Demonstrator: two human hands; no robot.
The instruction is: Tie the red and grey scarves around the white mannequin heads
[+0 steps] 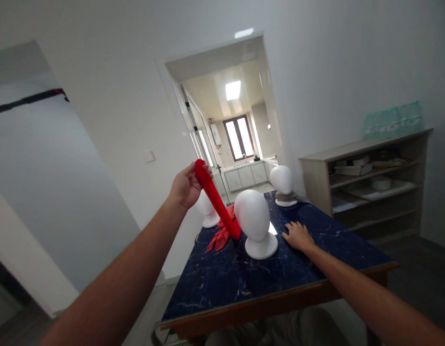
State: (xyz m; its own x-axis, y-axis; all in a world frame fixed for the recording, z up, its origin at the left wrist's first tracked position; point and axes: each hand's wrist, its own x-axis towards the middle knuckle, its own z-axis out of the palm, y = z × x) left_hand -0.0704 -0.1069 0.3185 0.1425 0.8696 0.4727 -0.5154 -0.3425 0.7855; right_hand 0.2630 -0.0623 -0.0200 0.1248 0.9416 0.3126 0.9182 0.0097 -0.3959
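Note:
My left hand (186, 186) is raised above the table's far left side and grips one end of a long red cloth (214, 196). The cloth hangs down taut to the table, and its fringed end lies by the nearest white foam head (254, 216). My right hand (297, 235) rests flat, palm down, on the dark blue marble table top (222, 283), just right of that head's round base. Two more white foam heads stand behind: one at the far left (207, 207), partly hidden by the cloth, and one at the far right corner (282, 181).
A wooden shelf unit (369, 187) with boxes and dishes stands against the right wall. Clear bottles (391, 120) sit on top of it. A doorway (229, 134) behind the table opens onto a kitchen. The table's wooden front edge (280, 302) is close to me.

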